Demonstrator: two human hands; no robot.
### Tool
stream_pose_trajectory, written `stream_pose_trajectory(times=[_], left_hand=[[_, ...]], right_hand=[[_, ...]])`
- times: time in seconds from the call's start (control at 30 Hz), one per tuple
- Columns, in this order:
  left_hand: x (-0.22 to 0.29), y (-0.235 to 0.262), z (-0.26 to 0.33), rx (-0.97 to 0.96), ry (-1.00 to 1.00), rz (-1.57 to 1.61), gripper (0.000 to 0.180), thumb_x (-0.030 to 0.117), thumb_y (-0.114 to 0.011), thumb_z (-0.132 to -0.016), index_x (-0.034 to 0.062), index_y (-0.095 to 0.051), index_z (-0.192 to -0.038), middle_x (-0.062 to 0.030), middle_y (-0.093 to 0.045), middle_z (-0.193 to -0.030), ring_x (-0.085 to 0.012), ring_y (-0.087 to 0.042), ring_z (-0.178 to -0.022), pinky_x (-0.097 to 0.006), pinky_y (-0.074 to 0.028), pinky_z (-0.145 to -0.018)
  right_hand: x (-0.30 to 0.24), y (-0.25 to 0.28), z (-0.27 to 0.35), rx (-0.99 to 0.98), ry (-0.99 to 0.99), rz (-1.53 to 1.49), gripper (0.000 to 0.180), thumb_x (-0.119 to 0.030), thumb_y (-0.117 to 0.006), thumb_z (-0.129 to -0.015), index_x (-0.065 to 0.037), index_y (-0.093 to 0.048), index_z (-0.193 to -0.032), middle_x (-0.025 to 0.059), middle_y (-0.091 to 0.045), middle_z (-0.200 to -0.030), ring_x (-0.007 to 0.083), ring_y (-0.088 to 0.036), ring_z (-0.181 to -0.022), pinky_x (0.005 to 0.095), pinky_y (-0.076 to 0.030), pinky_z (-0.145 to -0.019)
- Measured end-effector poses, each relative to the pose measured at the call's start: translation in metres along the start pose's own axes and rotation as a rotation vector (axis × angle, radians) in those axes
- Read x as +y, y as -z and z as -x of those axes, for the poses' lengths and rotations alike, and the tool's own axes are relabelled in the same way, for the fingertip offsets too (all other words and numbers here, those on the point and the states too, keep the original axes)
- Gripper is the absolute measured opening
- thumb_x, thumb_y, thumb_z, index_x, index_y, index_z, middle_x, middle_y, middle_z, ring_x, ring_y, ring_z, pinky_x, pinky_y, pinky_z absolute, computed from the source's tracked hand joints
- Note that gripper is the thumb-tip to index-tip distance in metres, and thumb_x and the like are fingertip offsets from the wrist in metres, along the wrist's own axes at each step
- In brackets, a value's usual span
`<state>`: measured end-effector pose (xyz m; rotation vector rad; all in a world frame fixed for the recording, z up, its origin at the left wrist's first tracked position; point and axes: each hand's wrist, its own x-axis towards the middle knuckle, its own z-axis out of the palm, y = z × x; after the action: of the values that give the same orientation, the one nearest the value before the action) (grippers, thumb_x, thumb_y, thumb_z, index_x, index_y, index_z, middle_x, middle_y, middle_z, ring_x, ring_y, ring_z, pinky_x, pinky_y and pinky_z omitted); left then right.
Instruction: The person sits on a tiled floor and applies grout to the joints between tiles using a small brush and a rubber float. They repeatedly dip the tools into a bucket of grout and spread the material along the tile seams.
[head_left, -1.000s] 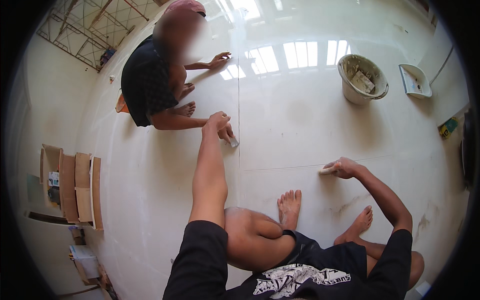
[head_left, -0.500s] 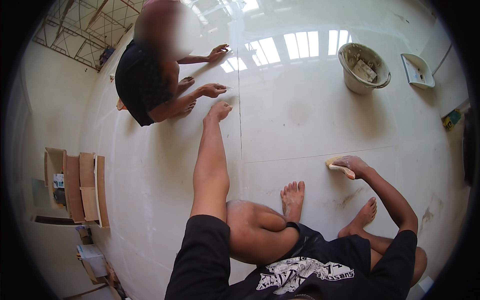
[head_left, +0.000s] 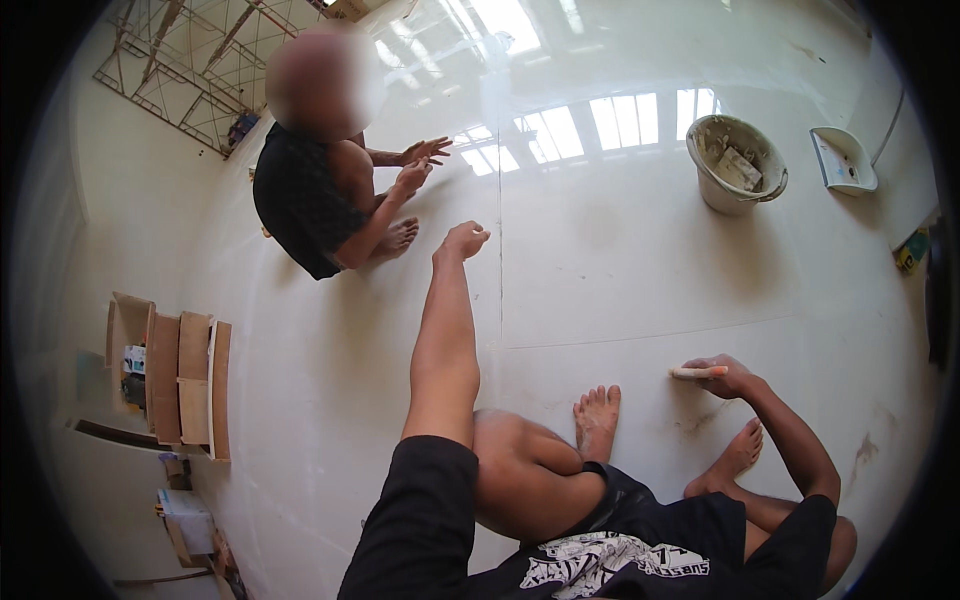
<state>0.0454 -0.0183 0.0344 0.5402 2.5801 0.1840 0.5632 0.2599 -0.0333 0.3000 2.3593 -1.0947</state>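
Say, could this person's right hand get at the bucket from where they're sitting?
Probably not without leaning or shifting: the bucket stands well beyond the right hand. Only floor shows between them, so the way looks free, though that hand holds a flat tool.

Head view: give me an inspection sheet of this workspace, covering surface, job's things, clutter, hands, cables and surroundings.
Surface: glossy pale floor; thin dark seams; brown smudges at right.
Job's things: pale hand tool with an orange end, exact kind unclear; smeared grey bucket with a block inside.
Clutter: white dustpan far right; open cardboard boxes at left.
Hands: right hand grips the tool; left hand reaches forward, fingers curled, contents unclear.
Cables: thin dark line by the dustpan, cable or handle, cannot tell.
Surroundings: squatting co-worker ahead at left; scaffolding beyond.
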Motion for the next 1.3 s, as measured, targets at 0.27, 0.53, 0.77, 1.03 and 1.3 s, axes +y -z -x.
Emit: stream_pose_trajectory(times=[0.27, 0.53, 0.77, 1.03, 1.3], left_hand=[[0.011, 0.006, 0.000, 0.004, 0.015, -0.026, 0.048, 0.044, -0.058, -0.090, 0.0138, -0.057, -0.128, -0.0104, -0.060, -0.127, -0.0225, -0.061, -0.107, -0.035, -0.057, -0.077], [0.036, 0.006, -0.004, 0.019, -0.036, -0.052, 0.049, 0.045, -0.058, -0.090, 0.0133, -0.058, -0.128, -0.0115, -0.061, -0.125, -0.0231, -0.061, -0.107, -0.035, -0.057, -0.074], [0.064, 0.006, -0.006, 0.042, -0.057, -0.079, 0.048, 0.045, -0.058, -0.091, 0.0142, -0.058, -0.127, -0.0120, -0.060, -0.125, -0.0238, -0.061, -0.107, -0.035, -0.057, -0.074], [0.081, 0.010, -0.003, 0.014, -0.059, -0.074, 0.049, 0.046, -0.058, -0.090, 0.0145, -0.058, -0.127, -0.0116, -0.061, -0.123, -0.0237, -0.062, -0.105, -0.035, -0.057, -0.074], [0.096, -0.006, -0.030, -0.048, -0.078, 0.062, 0.044, 0.045, -0.061, -0.090, 0.0159, -0.061, -0.123, -0.0074, -0.064, -0.113, -0.0224, -0.062, -0.096, -0.042, -0.057, -0.072]], right_hand=[[-0.003, 0.017, 0.019, 0.051, -0.084, -0.054, 0.036, -0.030, -0.059, -0.092, -0.017, -0.061, -0.125, 0.0107, -0.067, -0.117, 0.0307, -0.064, -0.104, 0.0377, -0.050, -0.093], [0.012, 0.034, 0.022, 0.246, -0.025, -0.189, 0.029, -0.022, -0.063, -0.089, -0.010, -0.068, -0.115, 0.0094, -0.068, -0.115, 0.0266, -0.065, -0.106, 0.0362, -0.050, -0.092], [0.050, 0.018, 0.021, 0.402, 0.147, 0.072, 0.041, -0.009, -0.059, -0.082, -0.016, -0.064, -0.122, 0.0116, -0.067, -0.115, 0.0292, -0.064, -0.102, 0.0390, -0.051, -0.090], [0.000, 0.017, 0.030, 0.006, 0.007, 0.196, 0.041, -0.022, -0.059, -0.082, -0.018, -0.063, -0.122, 0.0134, -0.067, -0.112, 0.0328, -0.065, -0.096, 0.0411, -0.051, -0.087], [0.046, 0.048, 0.031, 0.068, 0.070, 0.073, 0.041, -0.025, -0.056, -0.089, -0.015, -0.057, -0.129, 0.0121, -0.064, -0.121, 0.0337, -0.062, -0.104, 0.0412, -0.049, -0.091]])
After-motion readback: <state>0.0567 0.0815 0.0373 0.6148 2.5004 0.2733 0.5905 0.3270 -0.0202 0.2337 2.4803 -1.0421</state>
